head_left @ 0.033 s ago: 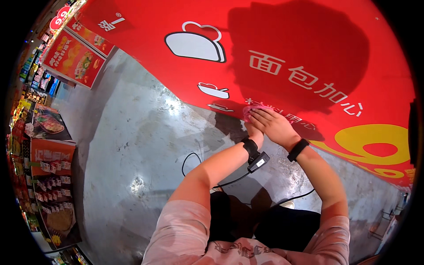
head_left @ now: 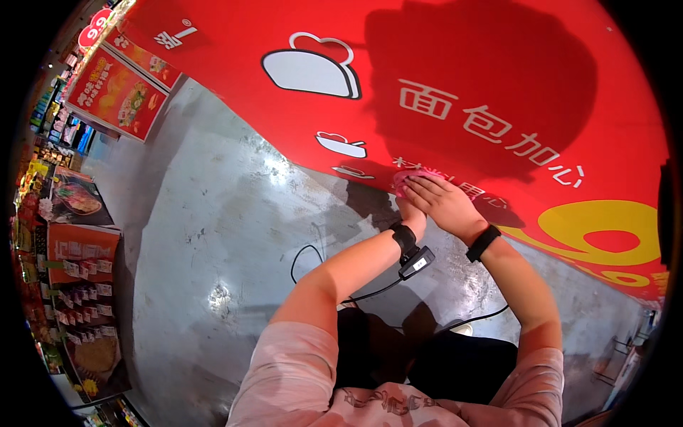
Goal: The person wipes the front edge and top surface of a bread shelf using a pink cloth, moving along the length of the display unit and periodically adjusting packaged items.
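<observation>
A pink cloth [head_left: 408, 174] is pressed against a large red panel [head_left: 235, 64] with white lettering and bread drawings. My right hand [head_left: 448, 204] lies over my left hand [head_left: 413, 212], its fingers stretched out flat toward the cloth. The fingers of my left hand are mostly hidden beneath the right one, so their grip does not show. Both hands are by the panel's lower edge, over a line of small white lettering. On my left wrist sits a black strap with a small black device [head_left: 417, 262]; a black band [head_left: 483, 243] circles my right wrist.
A black cable [head_left: 373, 293] runs from the left wrist device, and more of it loops over the grey floor [head_left: 192, 213]. Shelves and a rack of small hanging packets [head_left: 85, 313] stand on the left. Red posters [head_left: 117, 96] are at upper left. My dark shadow falls across the panel.
Slightly more of the pink cloth shows above my fingers. My hands and arms are in nearly the same place.
</observation>
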